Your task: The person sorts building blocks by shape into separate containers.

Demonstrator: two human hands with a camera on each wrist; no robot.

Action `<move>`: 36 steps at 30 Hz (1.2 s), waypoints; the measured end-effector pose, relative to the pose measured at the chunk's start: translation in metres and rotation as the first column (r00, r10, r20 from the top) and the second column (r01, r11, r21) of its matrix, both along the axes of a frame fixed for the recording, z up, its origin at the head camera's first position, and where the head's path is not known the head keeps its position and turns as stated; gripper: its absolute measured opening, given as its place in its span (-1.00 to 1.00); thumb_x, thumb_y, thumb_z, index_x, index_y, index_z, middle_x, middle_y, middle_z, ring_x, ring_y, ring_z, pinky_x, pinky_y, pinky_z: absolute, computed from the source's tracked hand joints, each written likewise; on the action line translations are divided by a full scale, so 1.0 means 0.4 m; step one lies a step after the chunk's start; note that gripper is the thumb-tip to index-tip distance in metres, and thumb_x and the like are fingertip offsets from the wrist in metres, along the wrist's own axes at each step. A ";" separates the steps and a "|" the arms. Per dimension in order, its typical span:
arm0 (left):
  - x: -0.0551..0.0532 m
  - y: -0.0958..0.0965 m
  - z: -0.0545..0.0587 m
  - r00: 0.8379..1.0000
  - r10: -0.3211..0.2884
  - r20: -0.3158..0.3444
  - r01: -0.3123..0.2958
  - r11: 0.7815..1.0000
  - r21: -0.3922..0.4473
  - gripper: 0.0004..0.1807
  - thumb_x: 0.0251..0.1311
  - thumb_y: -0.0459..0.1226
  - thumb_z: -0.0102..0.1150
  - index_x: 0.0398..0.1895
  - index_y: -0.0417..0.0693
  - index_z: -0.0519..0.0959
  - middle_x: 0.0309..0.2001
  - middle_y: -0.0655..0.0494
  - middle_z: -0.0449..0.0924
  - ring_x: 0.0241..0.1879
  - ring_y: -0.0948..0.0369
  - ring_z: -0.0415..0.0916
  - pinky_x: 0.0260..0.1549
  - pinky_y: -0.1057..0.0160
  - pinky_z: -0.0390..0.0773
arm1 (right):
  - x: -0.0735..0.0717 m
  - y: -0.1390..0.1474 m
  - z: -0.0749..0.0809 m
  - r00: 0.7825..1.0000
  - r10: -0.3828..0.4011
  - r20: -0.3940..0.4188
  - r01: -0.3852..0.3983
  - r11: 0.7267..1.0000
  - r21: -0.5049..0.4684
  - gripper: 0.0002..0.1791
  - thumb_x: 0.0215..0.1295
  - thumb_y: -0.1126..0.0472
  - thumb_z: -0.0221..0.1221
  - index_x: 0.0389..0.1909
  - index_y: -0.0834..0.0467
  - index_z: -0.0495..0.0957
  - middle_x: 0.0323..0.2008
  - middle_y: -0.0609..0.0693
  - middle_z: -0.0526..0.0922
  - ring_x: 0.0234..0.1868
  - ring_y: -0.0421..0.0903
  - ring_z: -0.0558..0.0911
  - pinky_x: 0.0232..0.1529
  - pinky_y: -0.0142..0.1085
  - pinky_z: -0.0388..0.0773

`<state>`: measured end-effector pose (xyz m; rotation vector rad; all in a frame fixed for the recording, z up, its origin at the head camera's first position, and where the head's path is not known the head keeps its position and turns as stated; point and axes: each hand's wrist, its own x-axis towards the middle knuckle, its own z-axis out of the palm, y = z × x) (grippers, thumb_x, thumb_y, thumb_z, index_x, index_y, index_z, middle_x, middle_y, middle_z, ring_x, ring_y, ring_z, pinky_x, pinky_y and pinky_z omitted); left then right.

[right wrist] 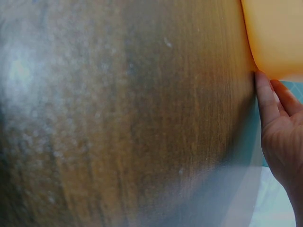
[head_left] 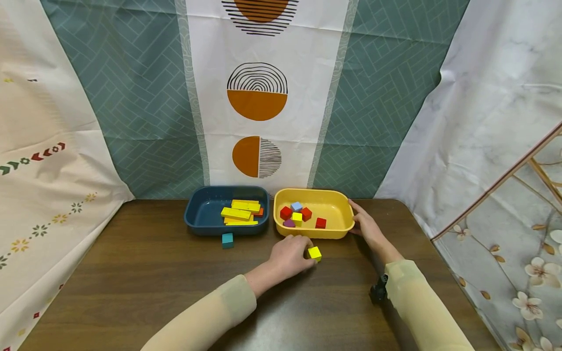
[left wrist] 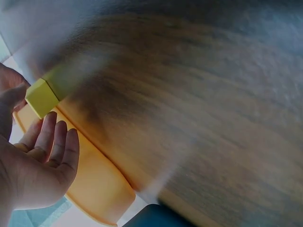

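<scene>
A yellow cube [head_left: 314, 254] is at the table just in front of the yellow tray [head_left: 313, 234]. My left hand [head_left: 290, 256] pinches this cube [left wrist: 42, 98] between thumb and fingers, the other fingers [left wrist: 59, 142] half bent beside it. At the tray's right end, my right hand [head_left: 370, 233] touches the outer wall with its fingers fairly straight; the right wrist view shows the fingertips [right wrist: 263, 82] right at the wall's base. Inside the tray lie several red cubes [head_left: 321, 223], a yellow cube [head_left: 297, 218], a light blue block [head_left: 296, 206] and a purple piece [head_left: 289, 223].
Left of the yellow tray stands a dark blue tray [head_left: 206, 229] with several yellow bars [head_left: 236, 213] and an orange-red piece [head_left: 260, 212]. A teal cube [head_left: 227, 240] sits in front of it. Patterned cloths [head_left: 145, 97] hang behind the brown table [head_left: 145, 292].
</scene>
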<state>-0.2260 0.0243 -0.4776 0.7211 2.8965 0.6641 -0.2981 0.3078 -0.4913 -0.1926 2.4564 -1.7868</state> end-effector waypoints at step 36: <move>0.000 0.005 0.002 1.000 -0.002 -0.030 0.003 1.000 0.014 -0.63 0.15 0.00 0.46 -0.04 0.07 0.69 -0.28 0.29 0.56 -0.28 0.24 0.40 -0.31 0.28 0.50 | 0.036 -0.024 0.067 0.999 0.019 0.041 -0.017 0.999 -0.043 -0.30 0.48 0.37 -0.28 0.64 0.17 -0.02 0.63 0.11 -0.08 0.40 0.26 0.29 0.15 -0.08 0.59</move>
